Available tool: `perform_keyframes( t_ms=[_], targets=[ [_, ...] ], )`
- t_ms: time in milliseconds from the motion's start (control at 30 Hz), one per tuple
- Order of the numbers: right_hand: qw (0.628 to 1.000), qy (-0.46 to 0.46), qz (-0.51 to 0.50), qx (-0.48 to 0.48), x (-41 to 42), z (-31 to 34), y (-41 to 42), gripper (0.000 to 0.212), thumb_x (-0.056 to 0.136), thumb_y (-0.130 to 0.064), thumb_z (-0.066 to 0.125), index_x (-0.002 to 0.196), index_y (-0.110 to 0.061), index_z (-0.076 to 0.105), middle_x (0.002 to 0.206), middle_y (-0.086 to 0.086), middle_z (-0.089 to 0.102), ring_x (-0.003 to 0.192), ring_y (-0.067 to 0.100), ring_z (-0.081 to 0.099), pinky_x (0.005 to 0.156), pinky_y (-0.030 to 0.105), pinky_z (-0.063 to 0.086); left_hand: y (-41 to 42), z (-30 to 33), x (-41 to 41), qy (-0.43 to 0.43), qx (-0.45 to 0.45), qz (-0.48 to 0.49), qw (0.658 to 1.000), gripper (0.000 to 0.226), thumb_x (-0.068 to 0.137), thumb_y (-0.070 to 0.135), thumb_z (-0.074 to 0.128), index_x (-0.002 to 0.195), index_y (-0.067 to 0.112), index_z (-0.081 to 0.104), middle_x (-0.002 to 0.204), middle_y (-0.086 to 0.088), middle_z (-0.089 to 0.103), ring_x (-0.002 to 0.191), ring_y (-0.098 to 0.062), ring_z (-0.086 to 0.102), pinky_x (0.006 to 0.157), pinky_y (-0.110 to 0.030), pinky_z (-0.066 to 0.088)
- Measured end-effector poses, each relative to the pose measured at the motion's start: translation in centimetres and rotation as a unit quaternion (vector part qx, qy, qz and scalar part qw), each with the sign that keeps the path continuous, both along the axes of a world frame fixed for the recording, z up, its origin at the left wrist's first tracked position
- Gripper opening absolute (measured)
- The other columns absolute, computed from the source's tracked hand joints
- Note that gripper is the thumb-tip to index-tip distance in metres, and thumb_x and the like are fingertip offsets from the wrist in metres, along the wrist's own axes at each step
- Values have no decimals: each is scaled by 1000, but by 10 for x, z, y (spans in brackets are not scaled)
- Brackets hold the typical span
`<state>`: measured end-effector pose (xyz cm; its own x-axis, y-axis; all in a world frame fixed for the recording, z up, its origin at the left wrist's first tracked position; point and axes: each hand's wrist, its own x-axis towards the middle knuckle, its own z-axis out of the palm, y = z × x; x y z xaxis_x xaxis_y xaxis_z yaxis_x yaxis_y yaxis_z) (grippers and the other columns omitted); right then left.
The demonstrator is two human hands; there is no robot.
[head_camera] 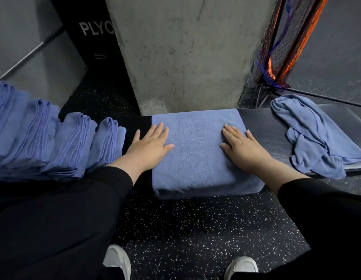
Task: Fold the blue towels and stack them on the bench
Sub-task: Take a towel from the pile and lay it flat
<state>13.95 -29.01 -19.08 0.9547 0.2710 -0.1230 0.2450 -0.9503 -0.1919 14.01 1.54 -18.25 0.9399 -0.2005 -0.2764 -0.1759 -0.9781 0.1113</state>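
A folded blue towel [197, 158] lies flat across the dark bench [262, 128], its near edge hanging over the front. My left hand [149, 144] presses flat on the towel's left edge, fingers straight. My right hand [240, 146] lies flat on its right part, fingers spread. Leaning stacks of folded blue towels [54, 138] fill the bench to the left. A crumpled, unfolded blue towel [313, 134] sits on the bench at the right.
A grey concrete pillar [185, 53] rises right behind the bench. A black box marked PLYO [94, 37] stands at the back left. Orange and black netting [286, 41] hangs at the back right. Speckled rubber floor [195, 229] and my white shoes lie below.
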Motion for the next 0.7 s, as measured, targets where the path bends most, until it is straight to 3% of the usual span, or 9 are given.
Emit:
perform_keyframes(
  t_ms=[67, 100, 167, 200, 267, 333, 400, 500, 700],
  targets=[
    [999, -25, -5, 25, 3, -2, 0, 55, 106, -41, 37, 154, -16, 31, 166, 0, 22, 153, 19, 18, 124, 49, 8, -5, -1, 3, -50, 7, 12, 999, 63, 108, 49, 26, 162, 21, 10, 170, -3, -1, 157, -16, -2, 125, -52, 1],
    [998, -48, -4, 37, 3, -3, 0, 49, 105, -39, 42, 148, -16, 40, 160, 1, 34, 149, 21, 30, 123, 51, 11, -9, 1, 3, -96, 0, 3, 995, 58, 108, 44, 33, 158, 19, 23, 168, -6, 16, 155, -20, 13, 124, -49, 9],
    [992, -117, 11, 51, 1, -1, 0, 34, 100, -37, 53, 127, -18, 57, 136, 0, 57, 126, 25, 54, 115, 50, 25, -16, 6, -2, -191, -53, -45, 979, 37, 104, 35, 48, 136, 17, 51, 139, -3, 57, 130, -24, 52, 108, -40, 32],
    [988, -144, 27, 53, -1, 1, 0, 28, 96, -37, 58, 117, -19, 61, 122, -1, 61, 113, 26, 59, 106, 48, 35, -19, 11, -6, -215, -87, -79, 970, 27, 102, 34, 52, 123, 18, 58, 121, 0, 63, 113, -24, 59, 98, -38, 37],
    [982, -154, 81, 68, -8, 5, -1, 25, 93, -44, 58, 102, -21, 63, 106, -2, 60, 96, 27, 60, 85, 43, 46, -19, 14, -18, -211, -122, -156, 957, 22, 99, 39, 54, 105, 20, 62, 103, 4, 59, 94, -21, 58, 86, -37, 41],
    [978, -130, 146, 76, -19, 6, -5, 28, 93, -51, 52, 96, -24, 62, 99, -3, 57, 88, 26, 58, 78, 41, 49, -13, 10, -32, -177, -102, -215, 955, 30, 96, 51, 49, 99, 25, 63, 101, 8, 55, 94, -16, 55, 86, -36, 43],
    [974, -121, 181, 55, -32, 4, -12, 29, 94, -52, 49, 99, -27, 61, 104, -4, 58, 92, 24, 58, 80, 41, 50, -4, 3, -46, -150, -62, -229, 960, 36, 93, 59, 46, 108, 30, 61, 111, 11, 52, 106, -14, 52, 93, -36, 41],
    [981, -114, 155, 34, -53, 4, -28, 33, 94, -51, 51, 111, -26, 64, 122, -7, 59, 108, 21, 60, 86, 41, 49, 5, -1, -64, -155, -44, -205, 965, 47, 93, 60, 46, 125, 29, 59, 125, 9, 51, 118, -15, 50, 101, -39, 40],
    [997, -66, 29, 5, -71, 18, -55, 38, 94, -46, 60, 127, -27, 61, 134, -7, 54, 122, 24, 51, 95, 45, 42, 7, 0, -92, -197, -27, -83, 977, 37, 94, 56, 56, 108, 23, 65, 104, 6, 55, 96, -19, 54, 87, -37, 43]
  ],
)
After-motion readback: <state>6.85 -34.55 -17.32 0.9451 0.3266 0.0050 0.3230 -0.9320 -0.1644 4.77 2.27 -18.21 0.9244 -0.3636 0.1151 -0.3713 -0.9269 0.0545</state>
